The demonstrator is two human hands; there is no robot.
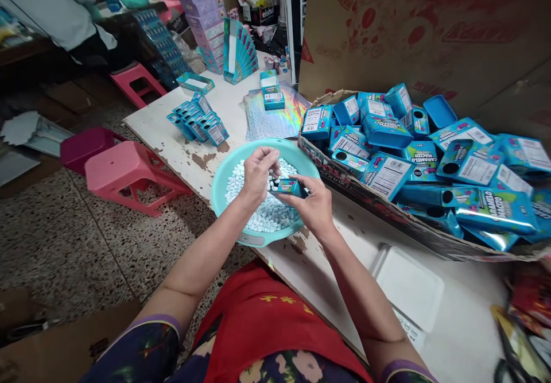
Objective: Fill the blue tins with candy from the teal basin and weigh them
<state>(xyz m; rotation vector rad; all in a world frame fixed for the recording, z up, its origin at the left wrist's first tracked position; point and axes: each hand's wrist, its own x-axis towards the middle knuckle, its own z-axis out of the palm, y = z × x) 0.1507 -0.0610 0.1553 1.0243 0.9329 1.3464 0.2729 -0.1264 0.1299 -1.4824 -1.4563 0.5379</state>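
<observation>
A wide turquoise basin [221, 208] full of small white candies [269, 216] sits at the table's edge in front of me. My right hand [316, 202] grips a small blue candy box [289, 186] above the basin, thumb on the near side and fingers on the far side. The box lies tilted on its side, one end towards my left hand. My left hand [258, 176] is closed, fingers curled down, with several white candies at its fingertips beside that end of the box.
A large cardboard carton [340, 185] heaped with blue boxes [387, 173] stands to the right. Nearer lie a white scale [411, 285] and scissors [508, 360]. Several blue boxes [198, 120] stand at left on the table [159, 116]; pink stools [124, 170] are beside it. A person [55, 4] is at far left.
</observation>
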